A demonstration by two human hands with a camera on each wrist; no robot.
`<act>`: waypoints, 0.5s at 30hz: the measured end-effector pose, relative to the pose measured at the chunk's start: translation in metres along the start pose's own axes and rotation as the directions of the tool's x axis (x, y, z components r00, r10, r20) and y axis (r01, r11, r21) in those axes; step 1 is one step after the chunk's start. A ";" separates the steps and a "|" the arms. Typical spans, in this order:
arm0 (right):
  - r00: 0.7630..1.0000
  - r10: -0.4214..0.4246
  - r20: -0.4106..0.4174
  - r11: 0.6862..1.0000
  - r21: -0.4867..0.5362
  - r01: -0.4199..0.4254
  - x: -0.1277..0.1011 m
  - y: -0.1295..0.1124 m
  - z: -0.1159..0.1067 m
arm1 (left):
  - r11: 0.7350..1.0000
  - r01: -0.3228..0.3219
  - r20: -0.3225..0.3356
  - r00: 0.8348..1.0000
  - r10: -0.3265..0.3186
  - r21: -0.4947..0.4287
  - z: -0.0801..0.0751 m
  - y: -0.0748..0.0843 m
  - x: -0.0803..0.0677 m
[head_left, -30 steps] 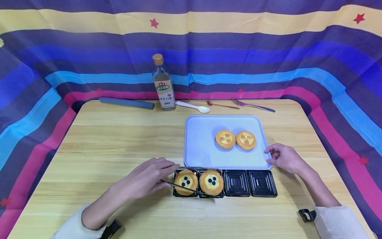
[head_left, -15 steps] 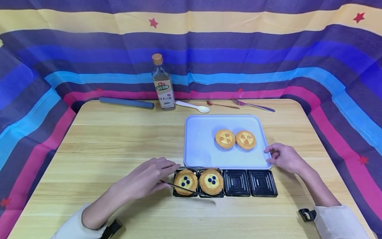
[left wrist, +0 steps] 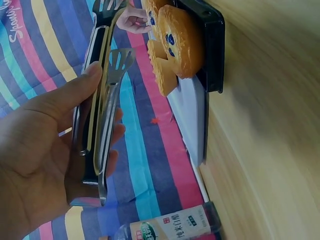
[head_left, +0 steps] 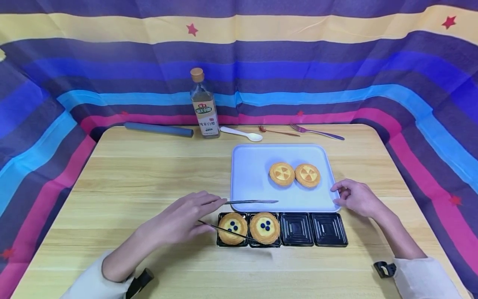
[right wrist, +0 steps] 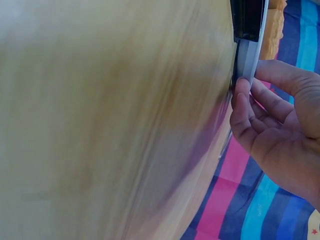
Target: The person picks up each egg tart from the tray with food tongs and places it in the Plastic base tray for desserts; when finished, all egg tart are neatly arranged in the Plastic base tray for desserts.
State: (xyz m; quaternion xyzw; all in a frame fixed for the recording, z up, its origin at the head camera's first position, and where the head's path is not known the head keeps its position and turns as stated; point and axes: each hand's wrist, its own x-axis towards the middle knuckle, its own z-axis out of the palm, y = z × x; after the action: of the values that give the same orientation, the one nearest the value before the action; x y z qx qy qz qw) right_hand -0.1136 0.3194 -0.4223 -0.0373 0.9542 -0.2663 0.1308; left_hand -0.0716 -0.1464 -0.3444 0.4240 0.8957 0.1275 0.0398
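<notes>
The left hand [head_left: 186, 218] held metal tongs [head_left: 254, 202] pointing to 3 o'clock, thumb and fingers curled round them. The grip looked light, likely so that the two arms could stand well apart: one reached over the near rim of the tray [head_left: 250, 178], the other slanted across the left berry tart [head_left: 233, 219] toward the right berry tart [head_left: 264, 228]. Whether they touched either tart could not be told. Both sat in the leftmost compartments of a black holder [head_left: 296, 229], probably kept in place by its walls. At the holder's 12 o'clock lay the tray, with two plain tarts [head_left: 282, 173] side by side. At its 4 o'clock edge, the right hand [head_left: 358, 199] pinched the rim, fingers narrow, presumably to steady it.
</notes>
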 end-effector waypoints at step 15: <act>1.000 -0.012 -0.014 1.000 0.004 0.012 0.000 0.001 0.000 | 0.994 0.059 -0.055 0.996 -0.064 -0.093 0.000 -0.021 0.042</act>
State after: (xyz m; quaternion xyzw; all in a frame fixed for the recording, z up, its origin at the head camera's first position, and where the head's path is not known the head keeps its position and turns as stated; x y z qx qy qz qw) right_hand -0.1134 0.3200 -0.4226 -0.0410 0.9544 -0.2692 0.1223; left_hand -0.1146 -0.1269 -0.3480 0.3901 0.9024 0.1792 0.0372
